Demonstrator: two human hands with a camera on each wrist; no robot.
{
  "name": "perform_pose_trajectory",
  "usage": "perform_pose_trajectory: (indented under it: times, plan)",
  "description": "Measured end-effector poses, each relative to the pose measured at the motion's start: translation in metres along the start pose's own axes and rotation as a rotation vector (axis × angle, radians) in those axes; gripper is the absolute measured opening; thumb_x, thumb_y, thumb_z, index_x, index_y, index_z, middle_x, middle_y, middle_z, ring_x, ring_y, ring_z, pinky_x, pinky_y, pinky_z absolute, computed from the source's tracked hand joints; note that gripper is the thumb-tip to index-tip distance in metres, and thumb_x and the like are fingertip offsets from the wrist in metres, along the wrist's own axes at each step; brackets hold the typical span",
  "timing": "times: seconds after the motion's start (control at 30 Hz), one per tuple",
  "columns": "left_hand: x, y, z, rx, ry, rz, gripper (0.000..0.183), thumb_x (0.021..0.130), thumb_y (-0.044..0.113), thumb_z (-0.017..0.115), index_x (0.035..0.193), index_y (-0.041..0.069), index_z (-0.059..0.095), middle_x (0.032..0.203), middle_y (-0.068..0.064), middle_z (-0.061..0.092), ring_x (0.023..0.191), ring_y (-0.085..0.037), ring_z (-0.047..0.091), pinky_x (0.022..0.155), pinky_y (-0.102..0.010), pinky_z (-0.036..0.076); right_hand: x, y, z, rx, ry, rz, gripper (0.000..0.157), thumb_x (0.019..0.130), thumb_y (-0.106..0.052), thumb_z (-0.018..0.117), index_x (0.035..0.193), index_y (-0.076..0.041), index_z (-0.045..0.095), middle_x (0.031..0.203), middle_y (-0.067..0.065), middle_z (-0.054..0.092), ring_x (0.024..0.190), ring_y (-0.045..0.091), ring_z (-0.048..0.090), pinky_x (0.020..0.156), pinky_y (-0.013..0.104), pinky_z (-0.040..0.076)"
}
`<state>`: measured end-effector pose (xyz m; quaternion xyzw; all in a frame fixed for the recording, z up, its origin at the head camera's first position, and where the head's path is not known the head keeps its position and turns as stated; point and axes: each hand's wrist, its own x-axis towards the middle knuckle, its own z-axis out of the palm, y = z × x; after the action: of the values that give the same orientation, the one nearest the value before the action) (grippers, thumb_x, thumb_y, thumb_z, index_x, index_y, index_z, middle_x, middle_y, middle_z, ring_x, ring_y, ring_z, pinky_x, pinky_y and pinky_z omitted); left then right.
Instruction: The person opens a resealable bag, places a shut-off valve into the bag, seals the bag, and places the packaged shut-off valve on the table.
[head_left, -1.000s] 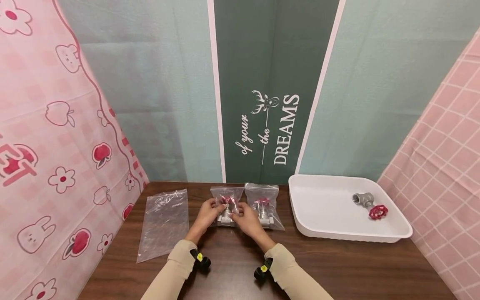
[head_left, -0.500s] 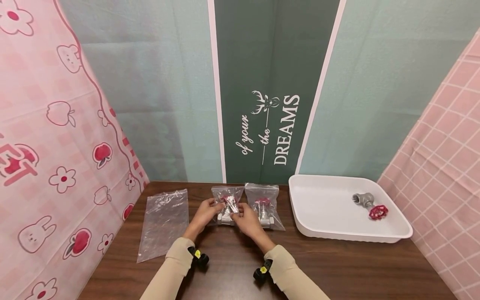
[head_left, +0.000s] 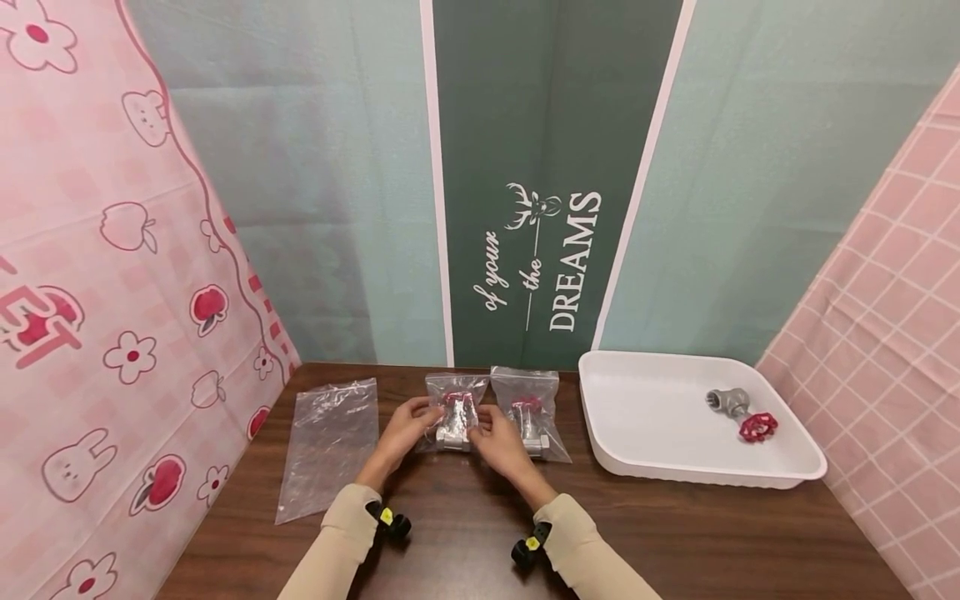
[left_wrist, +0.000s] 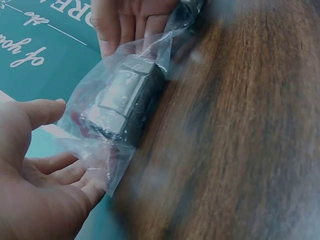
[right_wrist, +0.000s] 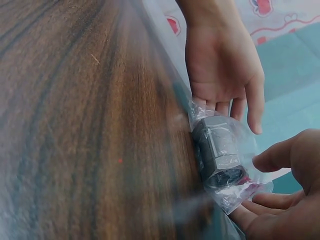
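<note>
A zip bag [head_left: 467, 384] holding a metal valve [head_left: 453, 439] with a red handwheel lies flat between the two hands. At its left edge my left hand [head_left: 403, 430] has its fingertips, the thumb held apart from them. From the other side my right hand [head_left: 501, 442] touches the bag's right edge with loosely bent fingers. The left wrist view shows the valve's grey hexagonal body [left_wrist: 117, 97] through the clear plastic, close over the wood. Right beside the right hand lies a second zip bag [head_left: 525, 382], also with a red-wheeled valve [head_left: 534, 443] inside.
A clear bag [head_left: 330, 450] without contents lies flat at the left of the brown table [head_left: 450, 525]. To the right stands a white tray [head_left: 645, 417] with a loose grey valve [head_left: 729, 402] and its red handwheel [head_left: 759, 427]. A fabric backdrop [head_left: 360, 208] borders the table's back.
Both hands have loosened on the bag. The left hand has drawn back leftward and its thumb has come off the bag's front; the right thumb has slid toward the right edge.
</note>
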<state>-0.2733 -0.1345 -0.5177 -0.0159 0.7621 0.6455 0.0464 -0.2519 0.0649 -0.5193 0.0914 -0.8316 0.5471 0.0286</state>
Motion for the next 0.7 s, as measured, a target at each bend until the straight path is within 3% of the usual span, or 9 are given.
perform_pose_trajectory:
  times: [0.27, 0.4, 0.6, 0.7]
  plan:
    - [-0.007, 0.002, -0.016, -0.023, 0.030, 0.018, 0.041, 0.107, 0.010, 0.061, 0.141, -0.011, 0.055, 0.131, -0.033, 0.067, 0.116, -0.042, 0.071, 0.094, -0.047, 0.062, -0.004, -0.006, 0.000, 0.000, 0.016, -0.043, 0.045, 0.093, 0.005, 0.067, 0.136, 0.016, 0.054, 0.136, 0.038, 0.062, 0.128, 0.050, 0.064, 0.108, 0.048, 0.054]
    - [-0.014, 0.005, -0.027, -0.036, 0.054, 0.047, 0.034, 0.106, 0.002, 0.058, 0.136, -0.014, 0.057, 0.130, -0.036, 0.067, 0.115, -0.043, 0.072, 0.092, -0.049, 0.063, -0.006, -0.010, 0.000, -0.030, 0.062, -0.113, 0.044, 0.090, 0.008, 0.068, 0.133, 0.014, 0.057, 0.132, 0.034, 0.064, 0.121, 0.049, 0.067, 0.105, 0.050, 0.056]
    - [-0.026, 0.006, -0.044, -0.006, 0.071, 0.050, 0.029, 0.107, 0.002, 0.057, 0.131, -0.013, 0.060, 0.124, -0.032, 0.072, 0.106, -0.032, 0.076, 0.088, -0.044, 0.064, -0.011, -0.015, 0.003, -0.105, 0.142, -0.147, 0.039, 0.088, 0.008, 0.070, 0.127, 0.008, 0.064, 0.120, 0.024, 0.067, 0.108, 0.037, 0.070, 0.096, 0.049, 0.060]
    - [-0.034, 0.006, -0.053, 0.027, 0.049, 0.055, 0.027, 0.106, 0.002, 0.057, 0.129, -0.013, 0.060, 0.118, -0.030, 0.074, 0.100, -0.027, 0.076, 0.085, -0.041, 0.063, -0.013, -0.018, 0.005, -0.128, 0.188, -0.163, 0.036, 0.085, 0.008, 0.069, 0.121, 0.005, 0.067, 0.111, 0.019, 0.067, 0.099, 0.030, 0.067, 0.089, 0.041, 0.060]
